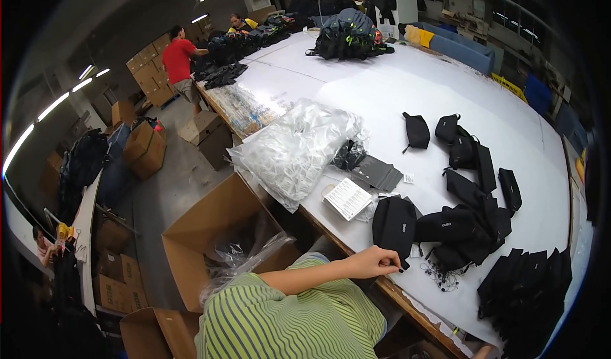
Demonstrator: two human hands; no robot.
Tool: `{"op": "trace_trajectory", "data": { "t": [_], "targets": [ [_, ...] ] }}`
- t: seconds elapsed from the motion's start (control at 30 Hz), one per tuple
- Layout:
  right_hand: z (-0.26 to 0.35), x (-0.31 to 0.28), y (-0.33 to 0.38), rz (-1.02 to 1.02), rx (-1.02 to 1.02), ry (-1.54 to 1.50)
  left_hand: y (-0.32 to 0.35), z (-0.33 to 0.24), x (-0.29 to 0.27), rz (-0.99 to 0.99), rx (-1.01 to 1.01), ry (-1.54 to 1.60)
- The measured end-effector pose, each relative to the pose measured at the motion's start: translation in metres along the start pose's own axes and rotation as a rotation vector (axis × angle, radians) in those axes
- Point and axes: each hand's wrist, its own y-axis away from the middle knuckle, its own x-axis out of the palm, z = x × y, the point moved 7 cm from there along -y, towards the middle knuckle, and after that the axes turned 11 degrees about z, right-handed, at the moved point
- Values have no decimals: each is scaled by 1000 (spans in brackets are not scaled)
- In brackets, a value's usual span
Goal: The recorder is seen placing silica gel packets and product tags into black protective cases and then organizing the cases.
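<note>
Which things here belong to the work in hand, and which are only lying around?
In hand:
- left hand, pinching the pouch's lower edge
- black pouch
- other pouches spread on the table
- stacked pouches

Lying about:
- plastic bags
- white card
- grey sheets
- open box
- backpacks

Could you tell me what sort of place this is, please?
Probably a packing workshop or warehouse: small black pouches cover a long white table, beside a heap of clear plastic bags and open cardboard boxes on the floor.
</note>
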Motion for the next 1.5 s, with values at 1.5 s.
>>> {"op": "trace_trajectory", "data": {
  "t": [1.5],
  "targets": [
    [400, -89, 26, 769, 229, -953, 32, -10, -3, -2, 241, 156]
  ]
}}
